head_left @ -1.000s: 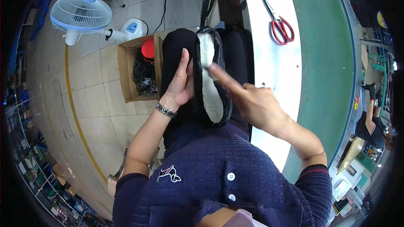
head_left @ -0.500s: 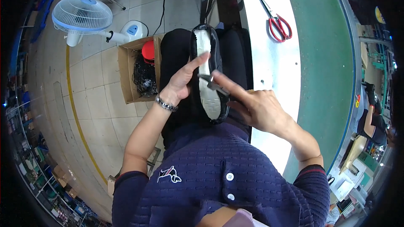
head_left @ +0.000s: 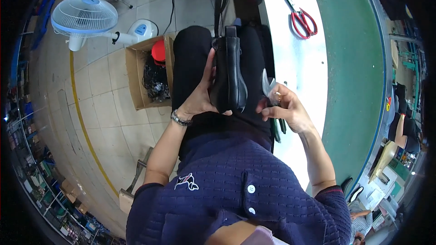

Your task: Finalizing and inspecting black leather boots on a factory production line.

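Note:
A black leather shoe lies over my lap with its dark upper facing up, one rounded end toward me. My left hand is closed on it from the left, fingers along its side and thumb by its near end. To the right of the shoe, apart from it, my right hand grips pincers. Their curved silver jaws are parted and point away from me, and green handles show below my fingers. The shoe's underside is hidden.
Red-handled scissors lie on the pale bench top at right, beside a green surface. On the left floor stand a cardboard box with a red container and dark scraps, and a white-and-blue fan. Another person works at far right.
The shoe has turned over, from its pale underside showing to its black upper. My right hand has drawn the pincers away from the shoe, to the right, and their jaws show apart.

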A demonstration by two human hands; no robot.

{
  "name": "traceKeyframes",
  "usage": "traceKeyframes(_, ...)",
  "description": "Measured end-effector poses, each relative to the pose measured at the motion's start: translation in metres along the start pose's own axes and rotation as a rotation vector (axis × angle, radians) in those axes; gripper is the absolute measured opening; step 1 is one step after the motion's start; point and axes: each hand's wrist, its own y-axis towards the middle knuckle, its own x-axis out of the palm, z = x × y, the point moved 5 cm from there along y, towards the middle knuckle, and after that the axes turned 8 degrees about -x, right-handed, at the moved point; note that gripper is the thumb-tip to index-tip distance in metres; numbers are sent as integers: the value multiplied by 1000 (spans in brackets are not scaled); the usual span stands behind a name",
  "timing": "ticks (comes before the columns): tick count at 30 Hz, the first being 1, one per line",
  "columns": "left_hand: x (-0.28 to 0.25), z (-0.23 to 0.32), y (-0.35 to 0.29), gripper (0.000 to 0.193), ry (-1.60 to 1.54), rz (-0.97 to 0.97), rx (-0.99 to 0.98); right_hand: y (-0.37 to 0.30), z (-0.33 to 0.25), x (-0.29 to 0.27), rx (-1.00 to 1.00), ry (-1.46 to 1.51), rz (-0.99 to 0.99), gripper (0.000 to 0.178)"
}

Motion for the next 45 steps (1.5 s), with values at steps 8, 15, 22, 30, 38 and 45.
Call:
traceKeyframes(8,-4,14,5,128,-379,-20,-65,4,6,26,151,-142,-219,42)
traceKeyframes(15,18,36,13,67,-196,286,-182,-4,4,38,234,-257,-261,56)
traceKeyframes(22,22,36,9,46,-134,417,-178,-5,-14,49,227,-615,-254,64)
traceKeyframes(30,19,31,12,40,-149,442,-189,0,-19,54,221,-745,-261,61)
traceKeyframes(38,10,30,20,38,-167,437,-143,2,-16,51,155,-713,-160,64)
traceKeyframes(45,19,33,18,36,-99,401,-156,6,-20,39,320,-513,-374,65)
